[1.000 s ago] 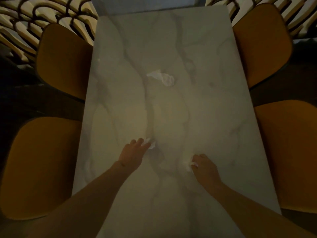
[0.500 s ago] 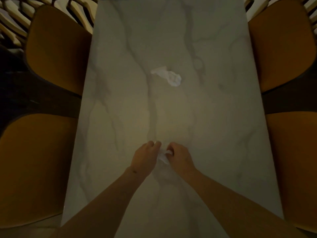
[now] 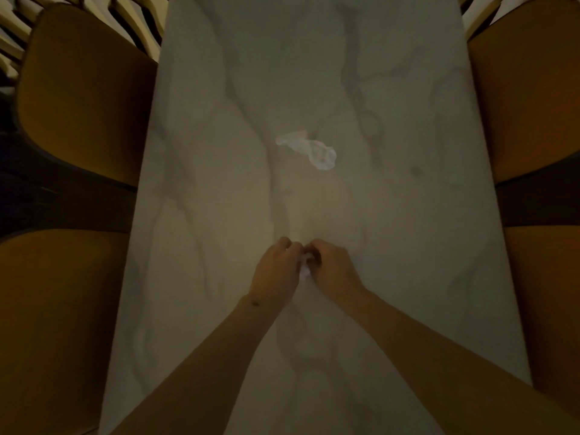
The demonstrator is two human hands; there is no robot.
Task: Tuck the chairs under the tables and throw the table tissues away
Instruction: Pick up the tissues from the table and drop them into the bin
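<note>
On the long marble table (image 3: 408, 246), my left hand (image 3: 276, 271) and my right hand (image 3: 334, 270) meet over the middle, fingers curled around a small white wad of tissue (image 3: 305, 265) pinched between them. Most of that wad is hidden by my fingers. A second crumpled white tissue (image 3: 310, 149) lies loose on the tabletop farther away, well beyond both hands. Orange chairs flank the table: one at the near left (image 3: 53, 324), one at the far left (image 3: 81, 89), one at the far right (image 3: 530, 86) and one at the near right (image 3: 546, 309).
The room is dim. A patterned light-and-dark floor or screen (image 3: 18, 36) shows behind the far chairs. Dark gaps (image 3: 62, 202) separate the chairs on each side.
My hands were apart, each on its own bit of tissue; they have come together at the table's middle and now bunch the tissue between them. The view has moved closer.
</note>
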